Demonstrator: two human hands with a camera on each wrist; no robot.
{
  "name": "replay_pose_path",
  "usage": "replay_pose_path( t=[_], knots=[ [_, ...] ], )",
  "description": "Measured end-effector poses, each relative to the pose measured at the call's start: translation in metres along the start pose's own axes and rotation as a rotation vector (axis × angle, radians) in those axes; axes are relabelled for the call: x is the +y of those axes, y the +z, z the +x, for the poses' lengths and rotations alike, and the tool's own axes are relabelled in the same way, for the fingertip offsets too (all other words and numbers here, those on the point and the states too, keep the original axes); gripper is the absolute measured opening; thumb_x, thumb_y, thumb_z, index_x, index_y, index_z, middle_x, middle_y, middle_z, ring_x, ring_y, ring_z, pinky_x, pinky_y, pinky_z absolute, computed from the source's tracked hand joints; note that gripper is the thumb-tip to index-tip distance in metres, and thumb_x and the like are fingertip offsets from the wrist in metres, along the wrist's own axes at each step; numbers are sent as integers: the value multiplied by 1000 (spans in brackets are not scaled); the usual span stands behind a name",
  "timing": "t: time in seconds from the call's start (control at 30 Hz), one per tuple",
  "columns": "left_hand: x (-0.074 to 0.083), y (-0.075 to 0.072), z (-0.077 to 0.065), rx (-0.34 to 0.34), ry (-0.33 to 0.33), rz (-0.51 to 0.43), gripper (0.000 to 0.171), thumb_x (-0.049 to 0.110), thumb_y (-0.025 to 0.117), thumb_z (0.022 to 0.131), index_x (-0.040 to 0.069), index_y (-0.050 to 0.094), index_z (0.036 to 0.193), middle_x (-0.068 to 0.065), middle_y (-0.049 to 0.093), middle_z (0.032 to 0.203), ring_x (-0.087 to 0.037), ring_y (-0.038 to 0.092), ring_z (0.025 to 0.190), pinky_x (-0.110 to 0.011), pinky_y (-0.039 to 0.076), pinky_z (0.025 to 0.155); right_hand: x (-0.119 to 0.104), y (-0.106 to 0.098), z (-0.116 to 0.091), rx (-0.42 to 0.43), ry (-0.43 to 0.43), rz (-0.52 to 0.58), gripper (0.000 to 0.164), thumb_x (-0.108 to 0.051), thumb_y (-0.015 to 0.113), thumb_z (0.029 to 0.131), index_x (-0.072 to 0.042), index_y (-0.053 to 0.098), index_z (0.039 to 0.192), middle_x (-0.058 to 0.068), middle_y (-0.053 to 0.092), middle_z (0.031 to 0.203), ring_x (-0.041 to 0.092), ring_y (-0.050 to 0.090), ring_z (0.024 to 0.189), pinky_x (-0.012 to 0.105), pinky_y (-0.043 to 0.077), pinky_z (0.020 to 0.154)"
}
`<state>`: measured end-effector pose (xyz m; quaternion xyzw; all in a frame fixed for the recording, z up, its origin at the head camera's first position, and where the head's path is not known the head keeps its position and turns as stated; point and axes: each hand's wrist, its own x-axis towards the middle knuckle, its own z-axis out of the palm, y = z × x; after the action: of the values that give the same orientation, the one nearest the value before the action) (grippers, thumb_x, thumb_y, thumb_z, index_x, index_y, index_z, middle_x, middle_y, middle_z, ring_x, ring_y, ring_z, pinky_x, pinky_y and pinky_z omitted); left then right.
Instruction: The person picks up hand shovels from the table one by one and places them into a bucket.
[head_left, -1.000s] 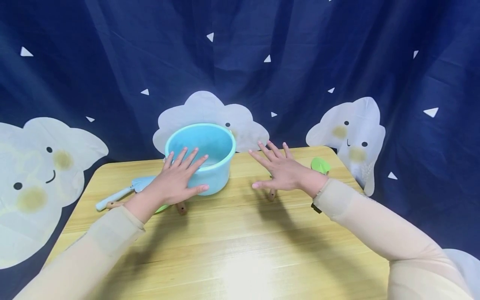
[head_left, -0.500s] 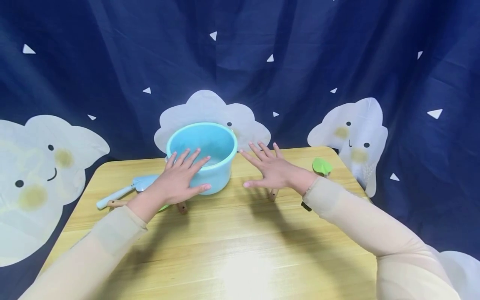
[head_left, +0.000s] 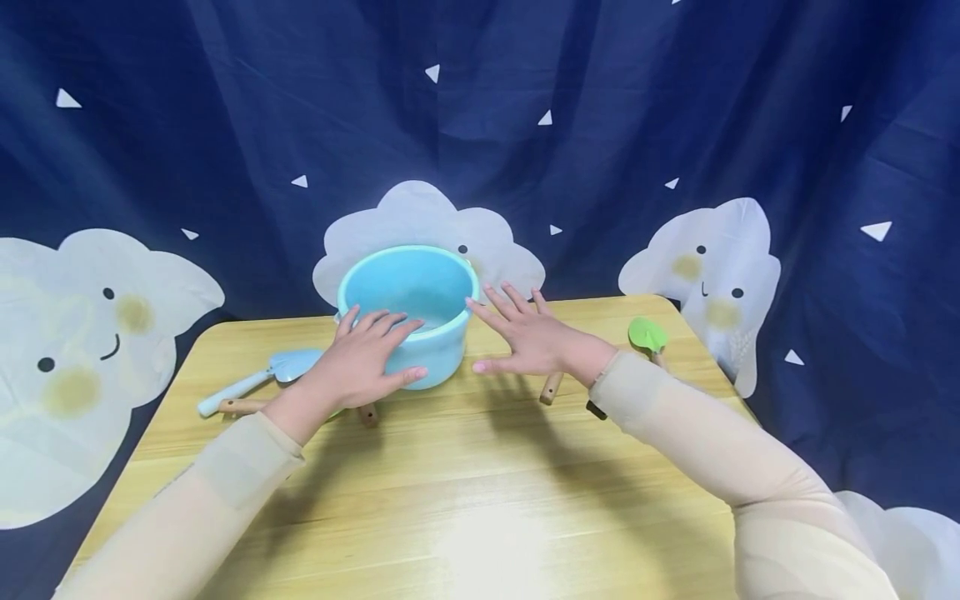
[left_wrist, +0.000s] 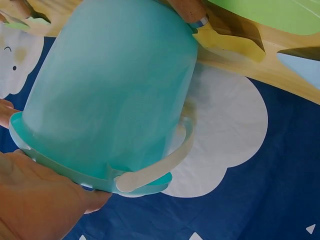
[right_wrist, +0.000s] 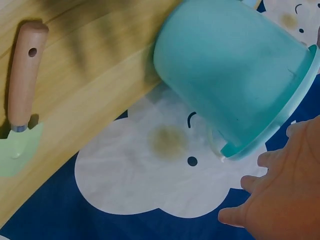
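A light blue bucket stands upright near the table's far edge. My left hand is at its near left rim, fingers slightly bent over the opening and thumb outside. In the left wrist view, the left hand overlaps the bucket rim beside the pale carry handle; firm contact cannot be told. My right hand has its fingers spread, the foremost fingertip close to the bucket's right rim. In the right wrist view, a gap shows between the right hand and the bucket. It holds nothing.
Left of the bucket lie a light blue trowel and wooden handles, partly hidden by my left arm. A green trowel and another wooden handle lie right. A dark blue curtain hangs behind the table.
My right hand has moved left toward the bucket. The left fingers have bent a little more over the rim. The bucket stays standing, and the view has shifted slightly.
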<state>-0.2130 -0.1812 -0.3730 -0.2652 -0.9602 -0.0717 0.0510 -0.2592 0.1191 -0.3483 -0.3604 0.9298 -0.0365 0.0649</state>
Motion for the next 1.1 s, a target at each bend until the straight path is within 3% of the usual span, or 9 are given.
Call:
replay_pose_path(
  t=[0.27,0.6,1.1],
  knots=[
    [3,1,3,40,22,-4,77,72,45,93,17,47,148,-9,51,145,-33,41,136,-63,7,116,0,3,7,3,4,4,95,-85,31,87,-35,-7,159,5,-11,167,29,-16,151,65,-3,115],
    [0,4,5,87,52,-1,70,68,47,95,15,55,140,-9,59,134,-32,49,126,-58,19,112,-4,0,15,9,-2,15,90,-75,39,93,-33,-3,160,9,-9,167,30,-17,151,60,-1,118],
    [-7,10,3,164,73,-2,63,65,51,95,11,63,126,-7,66,118,-30,56,111,-56,29,104,-11,-2,32,-2,-27,21,82,-74,32,96,-32,6,161,9,-7,167,32,-13,152,56,-1,119]
  ],
)
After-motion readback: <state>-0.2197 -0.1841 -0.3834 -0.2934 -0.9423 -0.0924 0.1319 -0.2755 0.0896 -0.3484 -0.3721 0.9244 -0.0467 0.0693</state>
